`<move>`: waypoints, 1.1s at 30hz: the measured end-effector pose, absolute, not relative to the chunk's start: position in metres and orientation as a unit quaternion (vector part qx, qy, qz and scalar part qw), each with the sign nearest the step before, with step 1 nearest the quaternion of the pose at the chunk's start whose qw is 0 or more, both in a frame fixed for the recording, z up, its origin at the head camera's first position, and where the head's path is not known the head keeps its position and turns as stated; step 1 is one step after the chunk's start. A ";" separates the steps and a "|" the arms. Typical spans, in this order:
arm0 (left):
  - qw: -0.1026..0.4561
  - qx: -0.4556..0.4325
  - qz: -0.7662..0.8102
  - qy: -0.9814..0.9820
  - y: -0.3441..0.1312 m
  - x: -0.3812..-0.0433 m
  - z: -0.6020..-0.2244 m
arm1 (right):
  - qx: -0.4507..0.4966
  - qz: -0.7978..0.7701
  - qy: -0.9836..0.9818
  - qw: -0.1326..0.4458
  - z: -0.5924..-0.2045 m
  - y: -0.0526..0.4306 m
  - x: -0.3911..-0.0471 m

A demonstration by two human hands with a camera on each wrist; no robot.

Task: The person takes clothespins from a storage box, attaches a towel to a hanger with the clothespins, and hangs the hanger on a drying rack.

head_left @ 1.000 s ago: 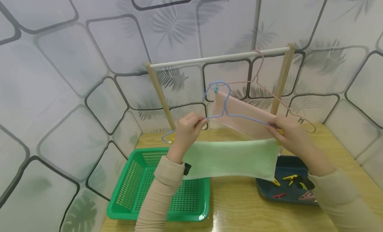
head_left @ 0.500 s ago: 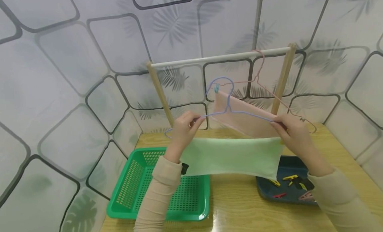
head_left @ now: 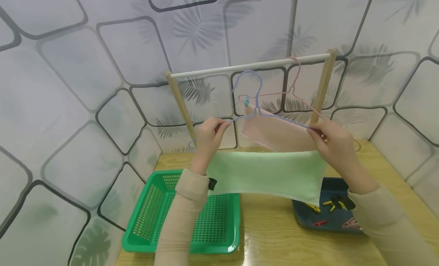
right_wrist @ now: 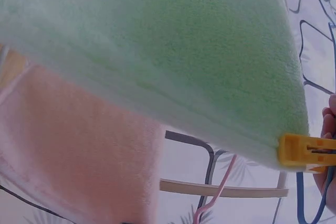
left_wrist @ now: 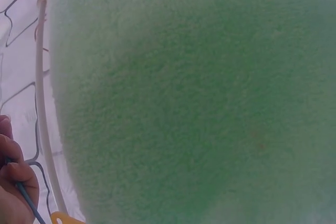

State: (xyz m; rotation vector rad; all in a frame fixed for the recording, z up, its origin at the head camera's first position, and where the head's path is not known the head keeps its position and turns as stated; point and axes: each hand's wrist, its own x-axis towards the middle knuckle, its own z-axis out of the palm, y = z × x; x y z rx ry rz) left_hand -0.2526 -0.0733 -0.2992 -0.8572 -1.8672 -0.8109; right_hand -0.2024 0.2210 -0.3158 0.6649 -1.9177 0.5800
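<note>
Both hands hold a blue clothes hanger [head_left: 257, 102] by its sloping arms. My left hand [head_left: 207, 140] pinches the left arm between thumb and fingers, and my right hand [head_left: 332, 148] grips the right arm. Below the hanger spreads a light green towel [head_left: 265, 172]. A yellow clothespin [right_wrist: 294, 150] clips one corner in the right wrist view; part of another yellow clothespin [left_wrist: 65, 219] shows at the towel's edge in the left wrist view. The hanger's hook stands just under the white rod [head_left: 219, 70], overlapping it slightly at the top in the head view.
A pink hanger [head_left: 299, 69] hangs on the rod's right part, bearing a pink towel [head_left: 274, 132] held by a light blue clothespin [head_left: 246, 101]. Wooden posts [head_left: 181, 106] support the rod. A green basket [head_left: 140, 216] stands left; a dark tray [head_left: 302, 222] with several clothespins stands right.
Both hands have raised the blue hanger and green towel toward the rod. The hook has risen from below the pink hanger's shoulders to near rod height.
</note>
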 end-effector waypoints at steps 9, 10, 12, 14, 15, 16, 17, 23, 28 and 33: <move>0.443 -0.330 -0.342 -0.760 -0.073 -0.274 -0.289 | 0.259 0.230 -0.791 0.505 -0.299 0.214 -0.211; 0.440 -0.327 -0.341 -0.763 -0.073 -0.276 -0.288 | 0.258 0.230 -0.792 0.503 -0.298 0.214 -0.212; 0.436 -0.319 -0.339 -0.770 -0.073 -0.280 -0.286 | 0.256 0.232 -0.792 0.503 -0.296 0.213 -0.214; 0.431 -0.313 -0.335 -0.777 -0.073 -0.283 -0.285 | 0.254 0.233 -0.792 0.505 -0.294 0.212 -0.216; 0.428 -0.309 -0.333 -0.781 -0.073 -0.285 -0.285 | 0.252 0.233 -0.791 0.506 -0.293 0.212 -0.217; 0.424 -0.305 -0.332 -0.785 -0.073 -0.286 -0.284 | 0.252 0.233 -0.791 0.507 -0.292 0.212 -0.218; 0.420 -0.301 -0.332 -0.789 -0.072 -0.288 -0.284 | 0.251 0.233 -0.790 0.508 -0.291 0.211 -0.218; 0.389 -0.282 -0.344 -0.807 -0.070 -0.297 -0.282 | 0.242 0.218 -0.797 0.508 -0.286 0.210 -0.224; 0.368 -0.262 -0.341 -0.825 -0.069 -0.305 -0.278 | 0.239 0.199 -0.805 0.505 -0.281 0.210 -0.228; 0.353 -0.253 -0.340 -0.834 -0.068 -0.309 -0.273 | 0.231 0.204 -0.813 0.494 -0.276 0.209 -0.233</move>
